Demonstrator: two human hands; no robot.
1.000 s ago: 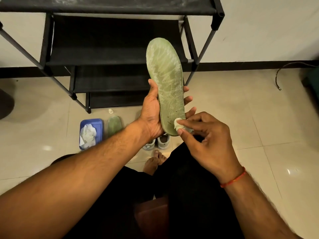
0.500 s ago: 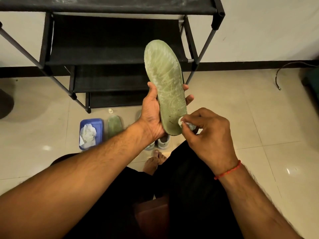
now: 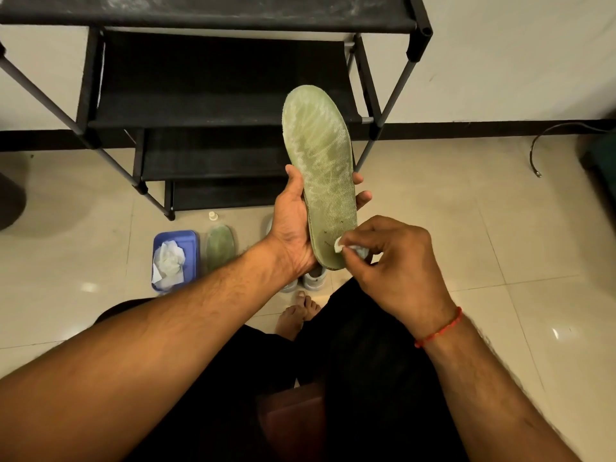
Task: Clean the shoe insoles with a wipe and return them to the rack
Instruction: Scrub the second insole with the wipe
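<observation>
A green insole [image 3: 320, 168] is gripped upright by the left hand [image 3: 293, 225]; a small wipe [image 3: 346, 250] is pinched against its heel by the right hand [image 3: 396, 265].

One view only, worn on your head, wide-angle, tipped forward and down. Your left hand [image 3: 290, 225] and right hand [image 3: 398, 266] sit close, mid-frame; the rack [image 3: 213, 105] stands just beyond, floor tiles [image 3: 466, 208] spread around.

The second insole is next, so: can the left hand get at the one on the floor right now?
Probably not yet: the left hand grips the held insole. The floor insole lies uncovered beside the blue tray.
</observation>
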